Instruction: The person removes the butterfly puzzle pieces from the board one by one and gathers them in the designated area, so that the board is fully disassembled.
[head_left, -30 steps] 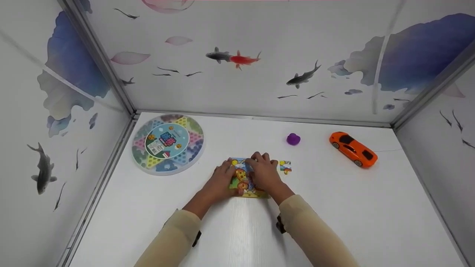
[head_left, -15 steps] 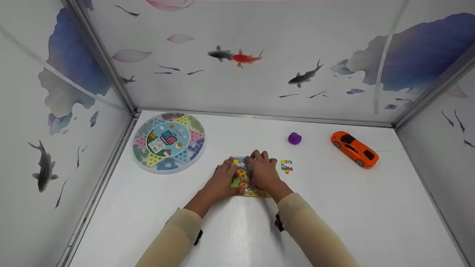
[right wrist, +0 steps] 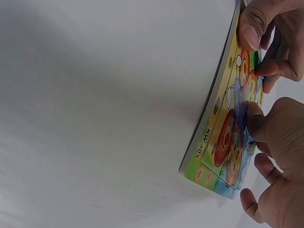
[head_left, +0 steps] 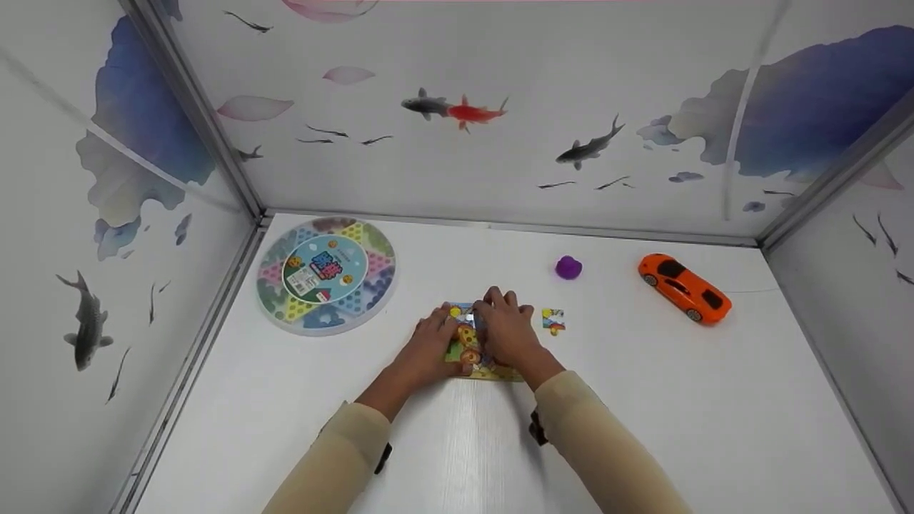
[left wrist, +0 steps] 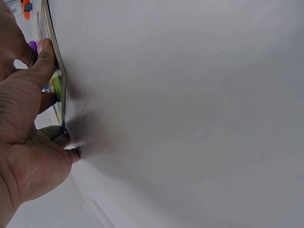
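Observation:
A small, brightly printed jigsaw puzzle [head_left: 462, 348] lies on the white table between the two hands. My left hand [head_left: 427, 346] holds its left side, with the thumb on the near edge and the fingers along the far left. In the left wrist view that thumb lies over the edge of the puzzle board [left wrist: 59, 66]. Bent over the puzzle's right half, my right hand [head_left: 510, 332] pinches a puzzle piece at its surface, mostly hidden under the fingers. The right wrist view shows its thumb [right wrist: 255, 118] down on the printed picture. A loose puzzle piece [head_left: 553, 321] lies just right of the puzzle.
Behind to the left lies a round Chinese checkers board [head_left: 326, 277] with a label. A small purple toy [head_left: 568, 268] sits beyond the loose piece, and an orange toy car [head_left: 684, 288] stands farther right. Printed wall panels [head_left: 485, 171] enclose the table at back and sides.
The whole head view has shifted slightly. Both hands stay on the puzzle in nearly the same place, with only a slight motion of the right fingers.

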`<state>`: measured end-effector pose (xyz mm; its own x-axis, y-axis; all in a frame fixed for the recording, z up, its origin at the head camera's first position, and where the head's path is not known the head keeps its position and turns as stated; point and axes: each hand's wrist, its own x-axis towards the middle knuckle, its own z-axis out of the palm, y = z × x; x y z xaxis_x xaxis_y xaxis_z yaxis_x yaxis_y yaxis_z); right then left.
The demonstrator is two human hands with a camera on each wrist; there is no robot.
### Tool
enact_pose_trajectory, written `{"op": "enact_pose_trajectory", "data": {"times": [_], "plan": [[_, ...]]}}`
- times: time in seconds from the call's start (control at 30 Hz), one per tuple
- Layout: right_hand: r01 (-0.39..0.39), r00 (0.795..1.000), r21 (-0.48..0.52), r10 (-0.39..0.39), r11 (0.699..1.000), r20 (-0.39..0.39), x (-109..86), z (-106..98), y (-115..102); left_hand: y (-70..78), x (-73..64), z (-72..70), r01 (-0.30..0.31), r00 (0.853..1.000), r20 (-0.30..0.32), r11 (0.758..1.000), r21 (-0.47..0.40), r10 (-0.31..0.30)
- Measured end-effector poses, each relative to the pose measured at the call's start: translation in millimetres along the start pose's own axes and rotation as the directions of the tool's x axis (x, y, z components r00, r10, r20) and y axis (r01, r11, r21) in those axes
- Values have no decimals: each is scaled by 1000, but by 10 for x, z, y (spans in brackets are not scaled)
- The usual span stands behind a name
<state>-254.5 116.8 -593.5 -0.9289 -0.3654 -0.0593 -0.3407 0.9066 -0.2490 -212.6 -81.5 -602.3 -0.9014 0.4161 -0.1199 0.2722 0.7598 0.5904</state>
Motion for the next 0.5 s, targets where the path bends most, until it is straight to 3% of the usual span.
{"op": "enact_pose_trajectory", "data": {"times": [0.3,0.5], "plan": [[-3,1000,160,1,987,12,-16,-4,34,17,-11,-23,2,1000,3,999,-33,-2],[0,1000,169,-2,986,14,-27,-12,32,12,-15,-14,3,1000,0,1000,-29,-3]]}}
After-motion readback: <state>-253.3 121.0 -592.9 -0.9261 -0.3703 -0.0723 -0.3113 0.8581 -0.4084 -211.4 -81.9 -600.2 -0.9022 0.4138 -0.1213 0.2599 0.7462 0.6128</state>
